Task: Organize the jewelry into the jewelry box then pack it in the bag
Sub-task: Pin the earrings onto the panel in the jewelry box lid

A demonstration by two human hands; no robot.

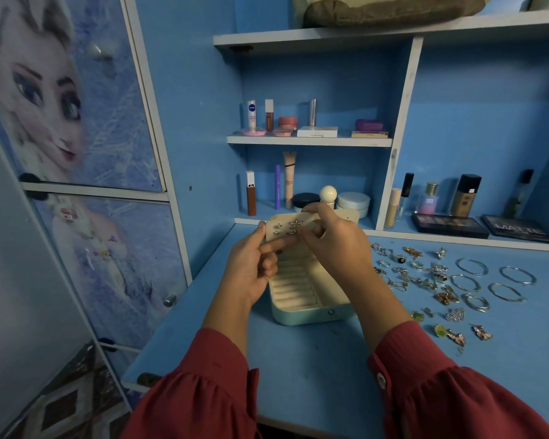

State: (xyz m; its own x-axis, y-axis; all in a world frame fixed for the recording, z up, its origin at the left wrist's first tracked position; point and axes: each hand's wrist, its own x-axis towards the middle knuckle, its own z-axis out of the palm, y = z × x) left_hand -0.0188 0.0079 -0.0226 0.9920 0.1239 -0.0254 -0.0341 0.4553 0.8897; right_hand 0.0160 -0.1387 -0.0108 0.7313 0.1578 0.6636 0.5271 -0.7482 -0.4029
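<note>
Both hands hold a cream earring panel (282, 231) above the open jewelry box (301, 289): left hand (251, 267) grips its left edge, right hand (333, 239) pinches a star-shaped earring (295, 224) on it. Loose metal jewelry (431, 277) crowds the right; the blue surface (314, 359) near the box lies bare.

Hands (254, 264) holding earring card (282, 231), open jewelry box (301, 291)

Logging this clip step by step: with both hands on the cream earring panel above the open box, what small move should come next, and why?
Probably press the star-shaped stud earring fully into the cream earring panel. The right hand pinches at that stud while the left hand steadies the panel's edge above the open pale-green jewelry box; much silver and gold jewelry still lies on the blue desk.
</note>
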